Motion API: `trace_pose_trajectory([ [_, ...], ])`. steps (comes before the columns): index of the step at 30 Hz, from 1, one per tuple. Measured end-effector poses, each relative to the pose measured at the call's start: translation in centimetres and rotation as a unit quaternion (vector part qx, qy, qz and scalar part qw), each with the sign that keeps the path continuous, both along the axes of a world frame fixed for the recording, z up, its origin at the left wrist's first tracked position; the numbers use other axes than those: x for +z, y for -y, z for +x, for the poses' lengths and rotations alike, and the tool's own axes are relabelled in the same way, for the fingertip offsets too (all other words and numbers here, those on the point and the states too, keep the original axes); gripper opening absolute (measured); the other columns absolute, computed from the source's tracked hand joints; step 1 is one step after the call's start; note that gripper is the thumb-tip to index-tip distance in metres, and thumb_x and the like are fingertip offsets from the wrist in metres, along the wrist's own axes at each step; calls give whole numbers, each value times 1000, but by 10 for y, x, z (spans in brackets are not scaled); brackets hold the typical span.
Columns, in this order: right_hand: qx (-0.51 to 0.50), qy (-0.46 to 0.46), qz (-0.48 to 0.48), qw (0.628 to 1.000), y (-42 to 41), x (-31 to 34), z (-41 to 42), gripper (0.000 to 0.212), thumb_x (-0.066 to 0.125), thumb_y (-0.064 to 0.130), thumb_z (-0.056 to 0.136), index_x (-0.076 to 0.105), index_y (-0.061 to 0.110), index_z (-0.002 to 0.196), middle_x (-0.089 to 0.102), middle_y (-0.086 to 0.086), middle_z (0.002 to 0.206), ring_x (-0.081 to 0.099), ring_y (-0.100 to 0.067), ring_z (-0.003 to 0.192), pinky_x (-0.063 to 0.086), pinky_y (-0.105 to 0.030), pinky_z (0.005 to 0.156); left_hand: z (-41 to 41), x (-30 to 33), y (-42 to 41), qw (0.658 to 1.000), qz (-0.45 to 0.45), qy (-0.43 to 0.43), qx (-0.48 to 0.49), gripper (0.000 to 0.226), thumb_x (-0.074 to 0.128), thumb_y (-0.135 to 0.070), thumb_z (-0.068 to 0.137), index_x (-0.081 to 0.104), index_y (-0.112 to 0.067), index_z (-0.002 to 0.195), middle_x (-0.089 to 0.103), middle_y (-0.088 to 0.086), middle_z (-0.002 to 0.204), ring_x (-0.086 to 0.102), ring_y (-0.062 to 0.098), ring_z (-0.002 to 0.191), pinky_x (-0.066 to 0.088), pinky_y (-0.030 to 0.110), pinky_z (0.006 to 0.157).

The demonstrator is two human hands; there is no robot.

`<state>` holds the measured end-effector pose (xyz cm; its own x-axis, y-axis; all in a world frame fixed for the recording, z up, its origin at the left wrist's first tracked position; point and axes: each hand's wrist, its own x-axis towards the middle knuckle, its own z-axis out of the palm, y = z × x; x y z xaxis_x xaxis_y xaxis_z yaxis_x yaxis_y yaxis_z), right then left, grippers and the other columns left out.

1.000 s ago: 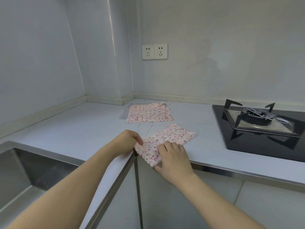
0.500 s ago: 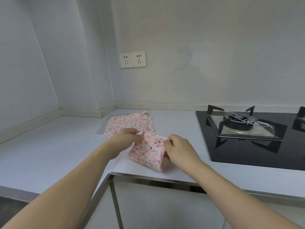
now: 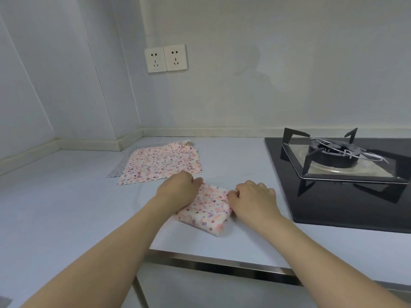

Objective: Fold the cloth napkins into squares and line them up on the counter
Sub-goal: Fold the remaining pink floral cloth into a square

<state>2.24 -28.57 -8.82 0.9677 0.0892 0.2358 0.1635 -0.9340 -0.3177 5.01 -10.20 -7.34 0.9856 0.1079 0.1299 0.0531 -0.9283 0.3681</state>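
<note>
Left hand [image 3: 178, 189] and right hand [image 3: 253, 198], fingers curled, pinch opposite edges of a folded pink floral cloth napkin [image 3: 205, 208] lying on the pale grey table [image 3: 66, 207].

Single view only, from a head-worn wide-angle camera; it looks forward and down across the worktop [image 3: 66, 207] toward the rear wall; both forearms enter from the bottom edge, with the hands near mid-frame at close range; wall sockets [image 3: 165, 58] sit upper centre, the hob [image 3: 347, 174] at right; straight edges bow toward the frame margins; no second view shares the scene.
</note>
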Motion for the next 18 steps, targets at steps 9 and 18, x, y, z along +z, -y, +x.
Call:
trace_pose_trajectory([
  [9, 5, -2, -2, 1000, 3, 5, -11, 40, 27, 46, 100, 56, 18, 105, 52, -3, 110, 47, -27, 105, 33, -40, 89, -48, 6, 10, 978, 110, 173, 24, 18, 39, -28, 98, 45, -12, 99, 55, 5, 97, 49, 26, 85, 38, 35, 70],
  [18, 67, -47, 9, 997, -1, 13, -24, 33, 31, 41, 101, 47, 17, 84, 57, -6, 96, 51, -25, 90, 38, -37, 77, -124, -13, 24, 998, 47, 14, -26, 45, 42, -65, 80, 43, -33, 112, 37, -6, 116, 33, 20, 112, 25, 33, 97],
])
